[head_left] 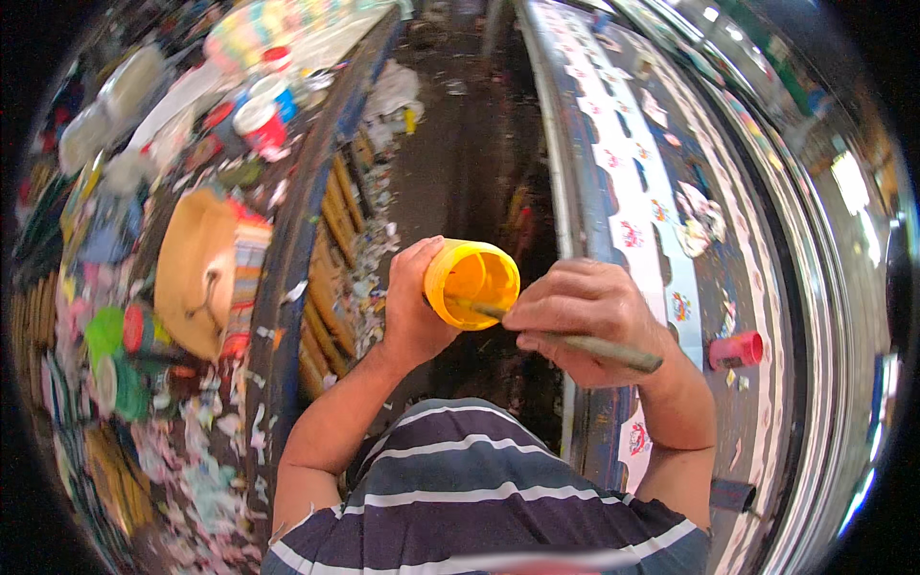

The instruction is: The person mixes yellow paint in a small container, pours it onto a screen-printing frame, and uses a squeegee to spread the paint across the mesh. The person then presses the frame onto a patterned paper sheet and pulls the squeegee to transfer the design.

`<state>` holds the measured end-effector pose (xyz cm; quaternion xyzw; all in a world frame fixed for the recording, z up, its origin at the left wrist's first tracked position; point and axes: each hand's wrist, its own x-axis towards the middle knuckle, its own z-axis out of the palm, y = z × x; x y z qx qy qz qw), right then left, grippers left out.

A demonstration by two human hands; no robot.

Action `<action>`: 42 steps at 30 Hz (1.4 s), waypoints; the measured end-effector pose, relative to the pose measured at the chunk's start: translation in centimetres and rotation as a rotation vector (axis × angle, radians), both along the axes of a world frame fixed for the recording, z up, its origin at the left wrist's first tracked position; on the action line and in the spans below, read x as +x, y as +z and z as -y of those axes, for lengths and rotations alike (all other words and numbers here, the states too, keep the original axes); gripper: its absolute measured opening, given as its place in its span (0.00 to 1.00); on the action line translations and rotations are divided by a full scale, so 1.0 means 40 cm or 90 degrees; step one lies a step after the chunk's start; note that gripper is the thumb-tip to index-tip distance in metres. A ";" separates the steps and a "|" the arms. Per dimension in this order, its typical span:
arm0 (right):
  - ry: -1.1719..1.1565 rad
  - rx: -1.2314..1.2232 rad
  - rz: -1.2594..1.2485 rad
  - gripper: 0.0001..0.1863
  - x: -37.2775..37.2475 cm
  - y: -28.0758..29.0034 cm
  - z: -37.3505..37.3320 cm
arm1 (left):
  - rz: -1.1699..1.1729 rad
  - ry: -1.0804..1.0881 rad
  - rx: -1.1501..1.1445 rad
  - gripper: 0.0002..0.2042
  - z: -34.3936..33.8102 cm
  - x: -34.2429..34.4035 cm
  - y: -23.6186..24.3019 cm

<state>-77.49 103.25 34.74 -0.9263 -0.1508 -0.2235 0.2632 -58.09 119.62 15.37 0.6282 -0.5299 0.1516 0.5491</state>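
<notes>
At the frame's centre, the left hand (pixel 410 302) is gripping a yellow tub (pixel 442 275); just right of it, the right hand (pixel 586 314) is grasping a stick (pixel 621 352), whose long axis is slanting up-left into the tub's open mouth.

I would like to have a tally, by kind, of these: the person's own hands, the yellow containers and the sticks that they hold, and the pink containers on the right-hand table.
Hands: 2 (left hand and right hand)
Yellow container, held by the left: 1
Stick, held by the right: 1
Pink container: 1
Total: 5
</notes>
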 end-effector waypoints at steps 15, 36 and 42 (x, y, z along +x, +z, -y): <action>0.309 -0.138 -0.059 0.13 0.245 0.002 -0.285 | -0.120 0.235 0.017 0.51 -0.479 -0.054 -0.078; 0.533 0.023 -0.132 0.11 0.317 -0.080 -0.220 | -0.152 0.409 0.075 0.50 -0.464 -0.158 -0.097; 0.625 0.037 -0.008 0.13 0.370 -0.111 -0.338 | -0.143 0.508 0.078 0.50 -0.577 -0.246 -0.085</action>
